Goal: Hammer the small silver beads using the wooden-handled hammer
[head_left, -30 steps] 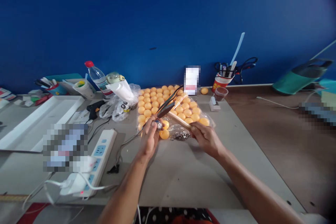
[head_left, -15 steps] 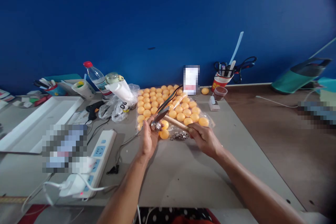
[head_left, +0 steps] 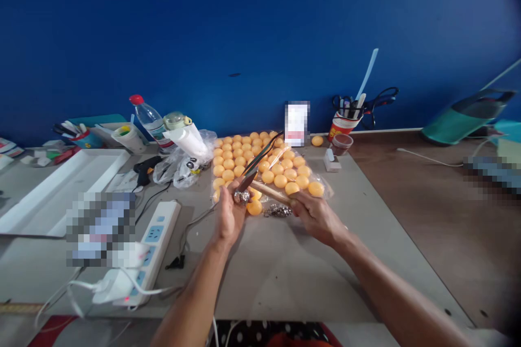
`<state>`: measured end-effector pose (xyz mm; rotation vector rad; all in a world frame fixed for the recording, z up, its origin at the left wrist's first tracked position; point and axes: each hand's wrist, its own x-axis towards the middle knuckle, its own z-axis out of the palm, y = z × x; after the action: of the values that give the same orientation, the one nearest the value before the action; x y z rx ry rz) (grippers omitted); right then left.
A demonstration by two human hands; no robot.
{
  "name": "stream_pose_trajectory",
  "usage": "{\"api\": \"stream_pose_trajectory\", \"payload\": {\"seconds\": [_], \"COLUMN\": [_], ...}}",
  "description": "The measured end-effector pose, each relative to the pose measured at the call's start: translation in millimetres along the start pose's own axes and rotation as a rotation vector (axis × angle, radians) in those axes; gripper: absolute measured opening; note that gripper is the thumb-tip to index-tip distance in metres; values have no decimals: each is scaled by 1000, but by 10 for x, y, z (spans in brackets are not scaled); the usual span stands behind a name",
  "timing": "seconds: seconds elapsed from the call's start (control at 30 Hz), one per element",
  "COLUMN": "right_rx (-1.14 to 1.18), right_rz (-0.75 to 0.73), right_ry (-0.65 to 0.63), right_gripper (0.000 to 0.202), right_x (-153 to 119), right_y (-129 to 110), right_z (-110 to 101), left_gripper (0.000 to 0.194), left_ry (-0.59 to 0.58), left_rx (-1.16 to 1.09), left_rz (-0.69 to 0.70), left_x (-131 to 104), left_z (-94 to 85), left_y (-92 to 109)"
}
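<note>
My right hand (head_left: 315,216) is wrapped round the wooden handle of a hammer (head_left: 272,192), whose dark metal head slants across the front of my left hand. In my left hand (head_left: 228,214), the fingers are closed round a small, shiny silver ball-like piece (head_left: 241,197). The hammer head lies right against or just above this piece; I cannot tell which. Dark thin strips (head_left: 264,152) run from near the left fingers up toward the back. Beneath and behind both hands are yellow-orange balls (head_left: 280,181) in clear plastic. A little pile of silver bits (head_left: 278,210) lies between the hands.
At left lie a power strip (head_left: 157,244) with plugs and cords, a phone (head_left: 103,225), a white tray (head_left: 24,217) and a black glue gun (head_left: 144,171). Behind stand a bottle (head_left: 150,119), a propped phone (head_left: 297,124) and a red cup (head_left: 343,126) of tools.
The hammer head has dropped very slightly toward the silver piece, and my right hand has shifted a touch. My left hand stays nearly where it was.
</note>
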<state>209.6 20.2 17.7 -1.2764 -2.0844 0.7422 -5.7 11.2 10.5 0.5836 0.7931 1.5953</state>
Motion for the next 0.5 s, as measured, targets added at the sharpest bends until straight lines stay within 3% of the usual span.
{"api": "stream_pose_trajectory", "payload": {"seconds": [0.5], "right_rx": [32], "right_rz": [-43], "right_ry": [41], "right_gripper": [27], "right_x": [-12], "right_y": [19], "right_z": [13], "left_gripper": [45], "left_ry": [-2], "left_rx": [-60], "left_rz": [-64], "left_x": [-7], "left_z": [26], "left_y": [55]}}
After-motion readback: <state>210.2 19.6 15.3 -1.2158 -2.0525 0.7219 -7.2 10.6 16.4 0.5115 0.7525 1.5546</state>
